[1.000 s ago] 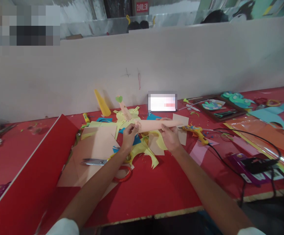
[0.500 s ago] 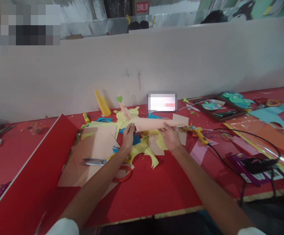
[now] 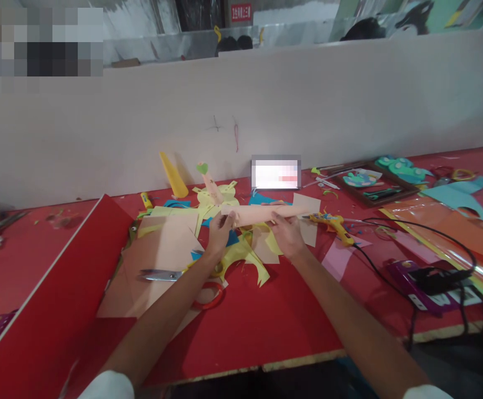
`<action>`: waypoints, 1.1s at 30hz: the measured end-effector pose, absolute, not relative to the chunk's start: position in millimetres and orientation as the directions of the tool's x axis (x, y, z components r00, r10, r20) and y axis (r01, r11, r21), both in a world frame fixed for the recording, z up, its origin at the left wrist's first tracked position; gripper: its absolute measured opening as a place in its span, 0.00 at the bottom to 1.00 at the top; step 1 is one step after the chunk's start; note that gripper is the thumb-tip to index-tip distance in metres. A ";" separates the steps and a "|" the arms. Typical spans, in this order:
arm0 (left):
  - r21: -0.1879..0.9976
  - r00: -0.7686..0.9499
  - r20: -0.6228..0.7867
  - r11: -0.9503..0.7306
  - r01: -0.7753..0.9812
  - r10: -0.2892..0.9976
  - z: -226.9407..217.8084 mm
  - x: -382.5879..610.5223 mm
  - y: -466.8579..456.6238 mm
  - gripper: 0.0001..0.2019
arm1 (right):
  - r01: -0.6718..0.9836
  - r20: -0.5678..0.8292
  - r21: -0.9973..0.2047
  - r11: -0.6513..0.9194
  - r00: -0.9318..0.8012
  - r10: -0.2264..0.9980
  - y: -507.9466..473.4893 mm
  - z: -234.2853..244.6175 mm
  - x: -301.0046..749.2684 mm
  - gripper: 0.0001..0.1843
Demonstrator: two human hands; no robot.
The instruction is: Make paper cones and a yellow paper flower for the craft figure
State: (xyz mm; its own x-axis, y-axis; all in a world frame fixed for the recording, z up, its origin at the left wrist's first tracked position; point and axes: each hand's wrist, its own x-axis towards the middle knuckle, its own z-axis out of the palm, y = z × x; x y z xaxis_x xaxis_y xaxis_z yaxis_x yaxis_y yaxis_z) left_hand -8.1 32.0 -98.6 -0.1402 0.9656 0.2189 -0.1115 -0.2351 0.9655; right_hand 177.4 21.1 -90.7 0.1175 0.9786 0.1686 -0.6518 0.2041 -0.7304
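A long roll of pale peach paper [image 3: 262, 214] lies level between both hands, just above the red table [image 3: 266, 321]. My left hand [image 3: 220, 233] pinches its wide left end. Fingers of my right hand [image 3: 286, 235] are wrapped round the roll's middle. Below the hands is a heap of yellow, blue and tan paper offcuts [image 3: 245, 249]. A yellow glue gun [image 3: 335, 226] rests just right of the roll's narrow end.
Scissors [image 3: 160, 274] lie on a tan sheet at the left, with a red tape ring [image 3: 210, 296] nearby. A raised red board [image 3: 45, 299] slopes at the left. Black cables and a power strip [image 3: 436, 277] sit right. A white partition [image 3: 241, 111] backs the table.
The roll shifted slightly left and my left-hand fingers re-gripped its end; my right hand slid a little left along it.
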 end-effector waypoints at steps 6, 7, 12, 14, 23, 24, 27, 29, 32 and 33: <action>0.950 -0.123 0.201 -0.224 -0.217 0.972 -102.3 -11.1 33.3 0.13 | -0.714 0.083 -0.672 0.195 0.189 0.979 25.6 -91.6 185.9 0.20; 0.952 -0.122 0.192 -0.215 -0.219 0.974 -104.1 -11.4 34.4 0.13 | -0.720 0.077 -0.669 0.183 0.179 0.981 25.7 -91.5 186.3 0.20; 0.950 -0.145 0.185 -0.215 -0.225 0.972 -112.4 -10.8 39.9 0.16 | -0.711 0.130 -0.686 0.159 0.094 0.987 23.7 -91.0 182.7 0.19; 0.951 -0.172 0.182 -0.218 -0.221 0.968 -111.2 -10.2 39.2 0.19 | -0.694 0.151 -0.700 0.166 0.083 0.985 22.8 -90.5 180.8 0.19; 0.961 -0.118 0.257 -0.266 -0.075 0.959 -96.8 -10.0 30.6 0.24 | -0.655 0.190 -0.731 0.191 0.073 0.979 20.3 -89.5 176.5 0.19; 0.962 -0.119 0.250 -0.261 -0.081 0.961 -97.8 -10.3 31.2 0.23 | -0.659 0.187 -0.729 0.188 0.073 0.980 20.6 -89.9 176.8 0.18; 0.958 -0.134 0.218 -0.238 -0.157 0.967 -101.8 -11.1 33.6 0.20 | -0.678 0.175 -0.712 0.185 0.083 0.981 21.8 -90.8 179.8 0.18; 0.950 -0.144 0.185 -0.215 -0.228 0.972 -104.4 -11.5 35.2 0.17 | -0.692 0.166 -0.699 0.184 0.093 0.982 22.3 -90.6 182.5 0.17; 0.942 -0.134 0.129 -0.163 -0.293 0.983 -107.9 -11.6 37.9 0.13 | -0.703 0.169 -0.690 0.173 0.075 0.983 22.1 -89.6 184.3 0.17; 0.942 -0.138 0.113 -0.151 -0.300 0.984 -109.1 -11.5 38.9 0.13 | -0.705 0.177 -0.689 0.169 0.063 0.982 21.8 -89.3 184.1 0.18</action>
